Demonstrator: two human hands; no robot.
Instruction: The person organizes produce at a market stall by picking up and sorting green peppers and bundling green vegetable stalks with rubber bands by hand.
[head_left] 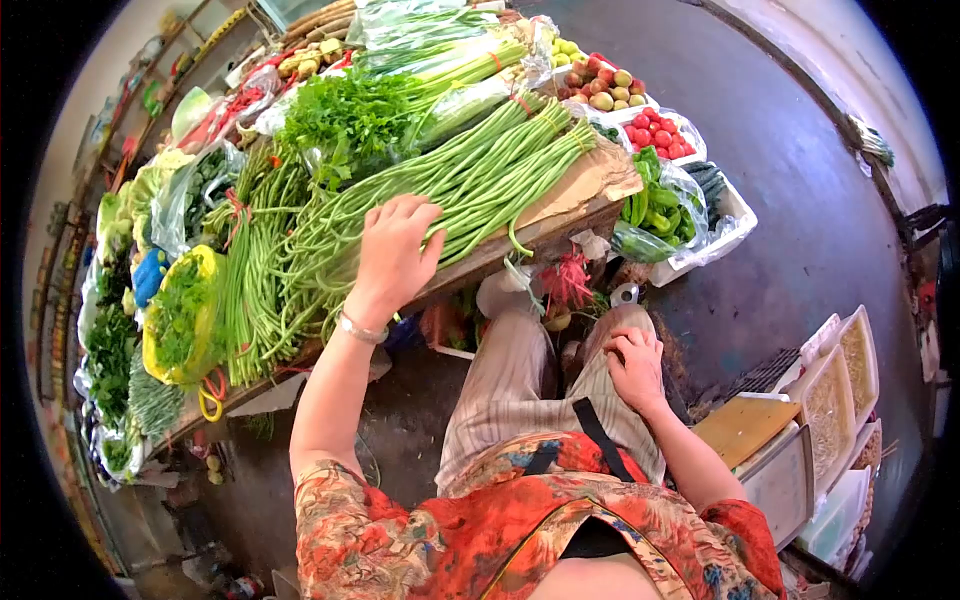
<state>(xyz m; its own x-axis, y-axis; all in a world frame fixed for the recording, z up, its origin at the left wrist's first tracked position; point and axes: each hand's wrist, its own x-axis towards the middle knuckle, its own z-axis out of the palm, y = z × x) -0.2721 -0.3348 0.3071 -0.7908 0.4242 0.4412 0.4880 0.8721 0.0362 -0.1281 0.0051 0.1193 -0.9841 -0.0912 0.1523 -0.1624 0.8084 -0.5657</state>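
Long green beans [480, 180] lie in a wide pile along the front of the vegetable stall. On their near edge rests my left hand [398, 240], a bracelet at its wrist; its fingers are bent over the beans, and whether they grip any is hidden. My right hand [635, 362] lies on my right knee, fingers slightly bent and apart, holding nothing. Brown cardboard [590, 185] shows under the bean ends. Leafy green herbs [350, 120] sit behind the beans, and a tied bundle of beans [255, 260] is to the left.
Green peppers [660, 205] in a plastic bag, tomatoes [657, 134] and a white foam box [735, 225] stand at the stall's right end. Tubs of grain-like goods [828, 400] and a brown board [745, 430] are at my right. Red string [568, 280] hangs below the stall edge.
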